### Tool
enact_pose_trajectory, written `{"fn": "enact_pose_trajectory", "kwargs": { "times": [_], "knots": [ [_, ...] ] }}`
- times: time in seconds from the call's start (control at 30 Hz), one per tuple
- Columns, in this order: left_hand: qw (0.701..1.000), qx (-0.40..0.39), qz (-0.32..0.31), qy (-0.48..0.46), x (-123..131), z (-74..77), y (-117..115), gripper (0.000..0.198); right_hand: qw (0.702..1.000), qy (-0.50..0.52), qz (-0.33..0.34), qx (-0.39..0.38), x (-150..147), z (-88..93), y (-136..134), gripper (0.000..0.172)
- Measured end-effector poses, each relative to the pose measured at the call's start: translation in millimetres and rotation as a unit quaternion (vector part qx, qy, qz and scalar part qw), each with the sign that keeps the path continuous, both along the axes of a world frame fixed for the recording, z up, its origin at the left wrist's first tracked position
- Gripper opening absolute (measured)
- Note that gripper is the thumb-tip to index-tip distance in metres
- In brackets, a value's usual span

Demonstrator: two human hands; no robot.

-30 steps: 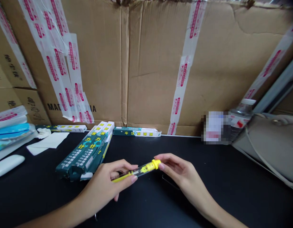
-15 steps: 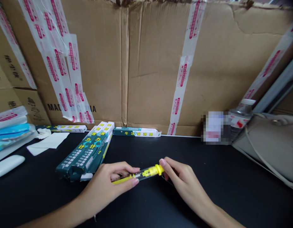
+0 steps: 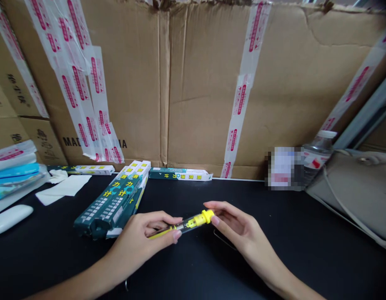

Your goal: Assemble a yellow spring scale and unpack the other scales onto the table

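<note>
Nice and steady: the left hand (image 3: 135,241) grips the clear plastic gauge (image 3: 186,225) by its barrel, the right hand (image 3: 243,227) pinches its yellow cap (image 3: 206,216), level over the black counter (image 3: 274,266).

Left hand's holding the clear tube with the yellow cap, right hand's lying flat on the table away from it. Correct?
No. The head view shows the right hand raised, not flat or away, with its fingertips at the yellow cap. The left hand does hold the clear tube.
</note>
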State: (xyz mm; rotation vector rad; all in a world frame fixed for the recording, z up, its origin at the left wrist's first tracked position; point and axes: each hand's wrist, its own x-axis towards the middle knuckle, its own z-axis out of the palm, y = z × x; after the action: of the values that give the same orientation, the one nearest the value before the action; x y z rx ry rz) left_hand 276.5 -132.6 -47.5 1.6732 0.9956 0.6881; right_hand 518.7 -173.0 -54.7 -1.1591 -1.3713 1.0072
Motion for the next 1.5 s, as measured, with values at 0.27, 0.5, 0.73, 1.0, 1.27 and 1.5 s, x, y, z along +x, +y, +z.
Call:
{"fn": "enact_pose_trajectory", "kwargs": {
  "times": [0.27,0.5,0.73,1.0,1.27,1.5],
  "knots": [
    [1.0,0.011,-0.001,-0.003,-0.5,-2.0,-0.7,0.034,0.996,0.069,0.019,-0.05,0.9,1.0,0.1,0.033],
    [0.999,0.023,0.005,0.024,0.3,2.7,-4.3,0.033,0.993,0.101,0.023,-0.064,-3.3,-0.8,-2.2,0.037],
    [1.0,0.02,0.005,0.02,1.3,2.3,-2.7,0.034,0.979,0.159,-0.01,-0.123,-5.5,-4.3,-2.7,0.053],
    [0.999,0.024,0.005,0.023,-0.3,0.5,-4.2,0.033,0.969,0.195,-0.002,-0.15,-8.9,-6.1,-7.7,0.05],
    [0.998,0.041,0.009,0.045,0.5,2.7,-7.9,0.033,0.974,0.192,0.004,-0.12,-8.4,-13.2,-6.1,0.044],
    [0.996,0.066,-0.018,0.056,-1.3,2.0,-9.1,0.036,0.96,0.241,0.0,-0.146,-10.2,-7.0,-6.2,0.052]
  ]
}}
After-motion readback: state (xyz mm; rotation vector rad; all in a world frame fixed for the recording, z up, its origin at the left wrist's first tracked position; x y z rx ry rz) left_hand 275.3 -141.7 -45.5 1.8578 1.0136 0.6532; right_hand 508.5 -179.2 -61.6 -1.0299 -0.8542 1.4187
